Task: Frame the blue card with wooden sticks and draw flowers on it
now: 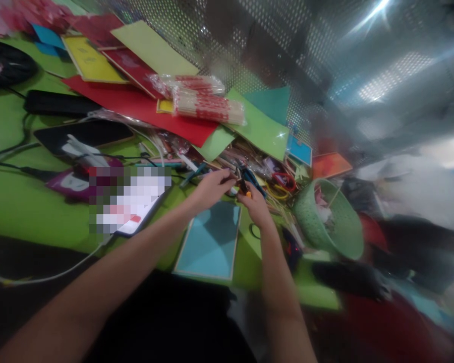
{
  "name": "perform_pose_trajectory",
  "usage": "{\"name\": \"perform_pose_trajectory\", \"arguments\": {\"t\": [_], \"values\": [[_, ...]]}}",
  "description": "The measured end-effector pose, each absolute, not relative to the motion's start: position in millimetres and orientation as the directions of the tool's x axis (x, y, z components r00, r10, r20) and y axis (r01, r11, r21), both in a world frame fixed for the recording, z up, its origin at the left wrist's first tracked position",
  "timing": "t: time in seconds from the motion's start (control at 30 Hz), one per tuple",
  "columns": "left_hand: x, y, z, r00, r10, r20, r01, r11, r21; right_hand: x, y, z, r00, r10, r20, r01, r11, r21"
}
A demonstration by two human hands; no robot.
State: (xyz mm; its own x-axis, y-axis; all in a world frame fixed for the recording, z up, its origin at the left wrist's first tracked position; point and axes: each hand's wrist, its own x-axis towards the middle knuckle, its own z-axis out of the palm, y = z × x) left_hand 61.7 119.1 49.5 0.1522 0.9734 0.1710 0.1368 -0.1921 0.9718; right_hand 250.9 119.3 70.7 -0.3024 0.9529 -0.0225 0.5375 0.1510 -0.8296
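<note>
My right hand (256,202) is closed round a small black-and-orange tool (245,187), whose exact kind is blurred. Close beside it on the left, my left hand (214,187) has its fingers pinched near the tool's tip; what they hold, if anything, is too small to name. Both hands hover over a cluttered heap of sticks and tools. Below them a light blue board (210,244) with a pale edge lies flat on the green table, partly in shadow. Red-handled scissors (283,180) rest just right of the hands.
A lit phone (136,201) with a white cable lies left of the board. Behind are wrapped stick bundles (208,107), red paper (144,108) and green sheets (259,126). A green basket (335,237) holding scraps stands at right. A perforated metal wall (249,50) rises behind.
</note>
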Motion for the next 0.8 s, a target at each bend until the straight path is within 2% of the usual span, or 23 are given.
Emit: {"name": "perform_pose_trajectory", "arguments": {"t": [0.4,0.6,0.7,0.8], "values": [[58.8,119.4,45.3,0.177,0.980,0.087,0.287,-0.136,0.948,247.1,120.9,63.6,-0.313,0.949,0.045,0.624,0.241,-0.743],[59.1,121.8,42.6,0.167,0.979,0.116,0.290,-0.162,0.943,245.5,119.4,58.6,-0.257,0.963,0.083,0.647,0.236,-0.725],[58.0,123.1,41.9,0.140,0.979,0.151,0.267,-0.184,0.946,254.7,125.0,62.6,-0.205,0.972,0.117,0.724,0.231,-0.650],[55.9,126.2,40.3,0.090,0.980,0.179,0.254,-0.196,0.947,267.3,138.9,71.2,-0.117,0.973,0.197,0.878,0.194,-0.438]]}}
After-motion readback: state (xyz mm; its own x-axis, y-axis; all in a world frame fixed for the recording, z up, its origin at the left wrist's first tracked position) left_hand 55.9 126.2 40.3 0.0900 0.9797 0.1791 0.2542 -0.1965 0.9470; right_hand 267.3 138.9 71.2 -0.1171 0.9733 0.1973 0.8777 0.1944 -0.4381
